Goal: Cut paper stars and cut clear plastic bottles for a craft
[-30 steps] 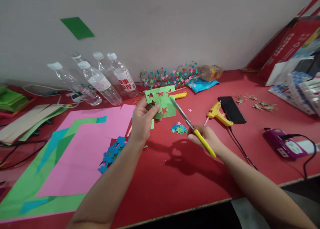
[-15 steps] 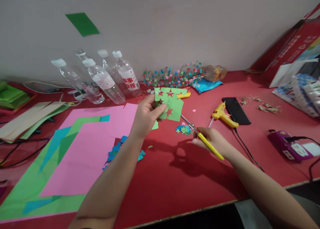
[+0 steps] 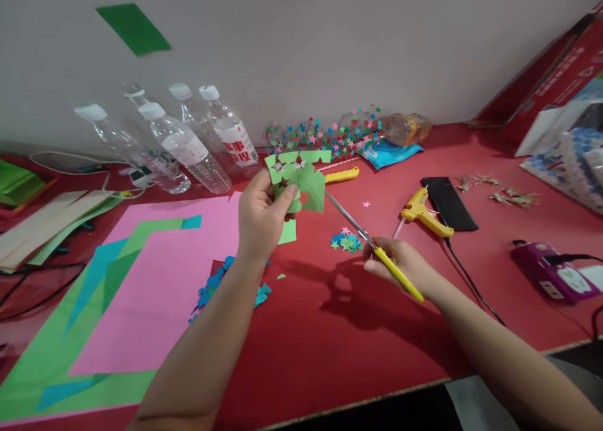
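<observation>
Red tabletop (image 3: 301, 362) up vs. grey wall (image 3: 330, 48), green rectangle (image 3: 133, 29) on it top L, clear bottles (image 3: 191, 149) bunched upright below. Centre now: L hand (image 3: 264, 214) has the green paper (image 3: 315, 189), thumb & fingers pinched shut on its lower L part; sheet's up off the table, star-shaped holes thru it. R hand (image 3: 409, 264) is curled tight round the yellow-handled scissors (image 3: 398, 274), blades pointing up-L, looking abt. together, tip right by the paper's R edge; can't tell if touching. Below the blades, star pile (image 3: 346, 242), blue, green & pink, w/ one pink star (image 3: 366, 204) apart. Over R, yellow glue gun (image 3: 426, 214) beside black phone (image 3: 450, 203). Behind, yellow cutter (image 3: 342, 174), then star-covered clear plastic (image 3: 325, 136) along the wall. Far L, pink sheet (image 3: 151, 299); blue cutouts (image 3: 210, 288) nr L forearm.
</observation>
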Demonstrator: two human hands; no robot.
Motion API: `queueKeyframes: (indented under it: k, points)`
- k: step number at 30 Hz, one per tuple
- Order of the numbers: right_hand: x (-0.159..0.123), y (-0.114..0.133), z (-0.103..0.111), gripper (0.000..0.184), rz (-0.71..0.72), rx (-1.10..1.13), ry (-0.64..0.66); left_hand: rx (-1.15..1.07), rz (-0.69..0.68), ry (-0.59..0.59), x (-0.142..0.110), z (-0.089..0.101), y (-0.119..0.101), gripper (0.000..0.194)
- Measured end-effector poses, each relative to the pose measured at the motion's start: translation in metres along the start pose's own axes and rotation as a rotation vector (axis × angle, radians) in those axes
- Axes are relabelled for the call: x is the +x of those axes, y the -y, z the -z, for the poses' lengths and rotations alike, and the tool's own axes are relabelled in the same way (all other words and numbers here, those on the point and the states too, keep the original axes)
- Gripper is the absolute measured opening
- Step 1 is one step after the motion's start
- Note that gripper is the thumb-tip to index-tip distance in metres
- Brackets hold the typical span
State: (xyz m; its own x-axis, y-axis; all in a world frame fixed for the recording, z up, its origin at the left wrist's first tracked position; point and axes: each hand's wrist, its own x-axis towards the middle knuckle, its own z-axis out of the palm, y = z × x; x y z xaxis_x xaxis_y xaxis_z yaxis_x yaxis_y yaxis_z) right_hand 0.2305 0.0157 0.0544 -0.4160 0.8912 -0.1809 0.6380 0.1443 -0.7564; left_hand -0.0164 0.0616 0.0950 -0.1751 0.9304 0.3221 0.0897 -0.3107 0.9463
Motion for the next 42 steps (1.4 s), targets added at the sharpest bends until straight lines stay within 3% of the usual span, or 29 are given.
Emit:
queueKeyframes:
  k: [8, 12, 19, 33, 42]
  points:
    - [-0.001, 0.002, 0.0, 0.049, 0.01, 0.003, -0.036, -0.096, 0.056, 0.055, 0.001, -0.001, -0.002, 0.015]
    - [-0.001, 0.003, -0.001, 0.051, -0.007, -0.011, -0.045, -0.139, 0.077, 0.016, 0.001, 0.001, -0.004, 0.016]
    - [0.0, 0.002, -0.002, 0.052, -0.004, -0.029, -0.053, -0.066, 0.071, 0.023, 0.001, 0.004, -0.002, 0.016]
    - [0.0, 0.001, -0.009, 0.055, -0.011, 0.001, 0.04, -0.064, 0.231, 0.17, -0.001, 0.002, -0.005, 0.015]
    - [0.0, 0.002, -0.007, 0.056, 0.021, 0.062, 0.051, -0.102, 0.226, 0.185, 0.0, 0.007, -0.003, 0.016]
